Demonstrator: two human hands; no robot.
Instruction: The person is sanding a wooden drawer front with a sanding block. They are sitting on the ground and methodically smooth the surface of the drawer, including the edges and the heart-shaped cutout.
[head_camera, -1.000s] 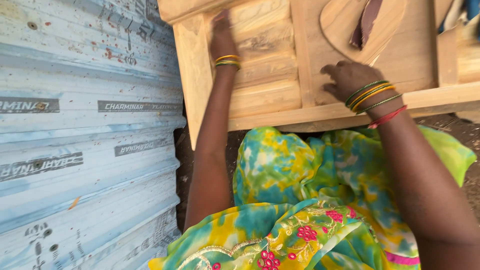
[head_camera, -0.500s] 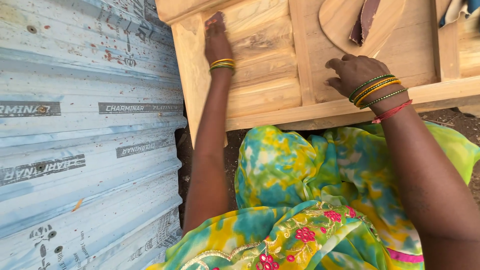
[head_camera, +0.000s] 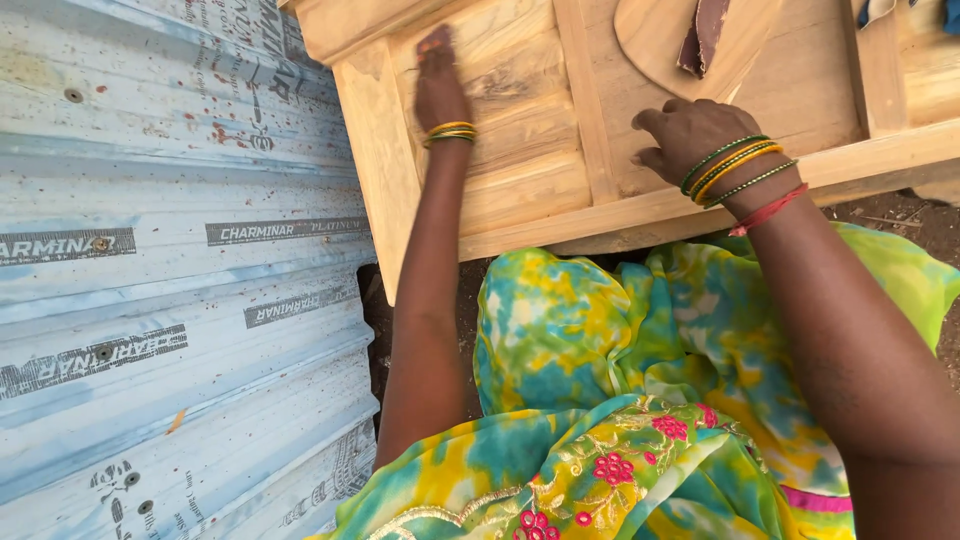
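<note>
Head view: pale, bare-wood panelled door (head_camera: 520, 150).

Left hand: the left hand (head_camera: 440, 85) lay flat, fingers stretched forward, on a recessed panel of the wooden door (head_camera: 520, 170).
Right hand: the right hand (head_camera: 690, 135) rested knuckles-up on the frame, fingers curled.
Sandpaper: a dark sandpaper strip (head_camera: 705, 35) lay on the rounded carved piece (head_camera: 660, 30).
Beside: corrugated sheet (head_camera: 170, 290) touched the door's edge.

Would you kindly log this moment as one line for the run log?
left hand: flat on wooden panel | right hand: resting on frame | dark sheet: untouched | corrugated sheet: at left
</note>
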